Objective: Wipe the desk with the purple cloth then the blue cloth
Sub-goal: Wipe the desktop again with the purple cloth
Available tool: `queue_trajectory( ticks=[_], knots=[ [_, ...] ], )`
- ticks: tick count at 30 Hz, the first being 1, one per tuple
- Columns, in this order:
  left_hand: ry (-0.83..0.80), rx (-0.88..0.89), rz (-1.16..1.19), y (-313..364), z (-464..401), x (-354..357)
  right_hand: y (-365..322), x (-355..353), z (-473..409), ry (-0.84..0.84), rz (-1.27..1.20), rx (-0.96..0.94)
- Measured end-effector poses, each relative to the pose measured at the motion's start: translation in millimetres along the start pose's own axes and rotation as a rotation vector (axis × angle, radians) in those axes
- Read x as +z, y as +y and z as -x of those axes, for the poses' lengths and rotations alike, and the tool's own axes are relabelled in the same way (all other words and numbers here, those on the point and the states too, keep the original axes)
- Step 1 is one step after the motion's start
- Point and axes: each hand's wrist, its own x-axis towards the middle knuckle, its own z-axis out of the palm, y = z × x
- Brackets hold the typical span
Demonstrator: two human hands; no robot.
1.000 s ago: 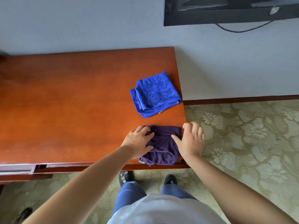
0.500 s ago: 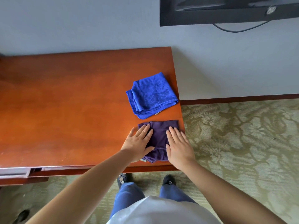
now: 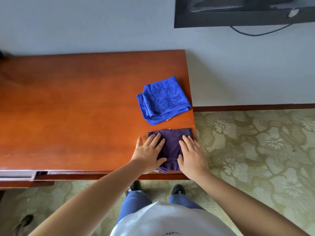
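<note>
1. While two hands press flat on one purple cloth (image 3: 172, 147) at the desk's (image 3: 76, 108) near right corner, the left hand (image 3: 149, 153) and right hand (image 3: 191, 155) keep fingers straight, grasping nothing.
2. One folded blue cloth (image 3: 162, 101) lies just beyond, apart.

You had the folded purple cloth (image 3: 172, 145) flat at desk's (image 3: 68, 108) near right corner; folded blue cloth (image 3: 162, 101) lay just behind it.
</note>
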Motion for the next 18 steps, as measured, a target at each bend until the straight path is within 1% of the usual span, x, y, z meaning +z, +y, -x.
queue_trajectory(
  ticks=[2, 4, 6, 7, 9, 11, 13, 15, 18],
  knots=[
    [0.139, -0.009, 0.078, -4.8, -3.1, -3.0, -2.1, -2.6, -5.2, 0.078, -0.174, 0.088],
    [0.231, -0.074, 0.243, -10.0, -8.8, -6.4, -3.2, -7.1, -10.6, 0.146, -0.314, 0.244],
    [0.226, -0.166, 0.448, -11.9, -16.1, -11.1, -4.7, -13.2, -18.8, 0.143, -0.349, 0.368],
    [0.2, -0.197, 0.509, -12.1, -19.7, -13.5, -5.5, -15.8, -22.6, 0.12, -0.345, 0.414],
    [0.124, -0.216, 0.495, -10.4, -26.5, -19.1, -8.8, -19.0, -26.4, 0.067, -0.316, 0.464],
    [0.094, -0.219, 0.465, -7.8, -28.7, -21.5, -13.3, -19.1, -23.7, 0.057, -0.313, 0.469],
    [0.126, -0.204, 0.458, -6.9, -26.6, -22.2, -16.4, -17.2, -18.5, 0.093, -0.348, 0.463],
    [0.157, -0.155, 0.433, -7.8, -22.7, -20.9, -15.2, -14.5, -14.6, 0.148, -0.358, 0.393],
    [0.145, -0.085, 0.43, -9.7, -20.2, -18.6, -12.6, -14.9, -9.8, 0.117, -0.425, 0.239]
  ],
)
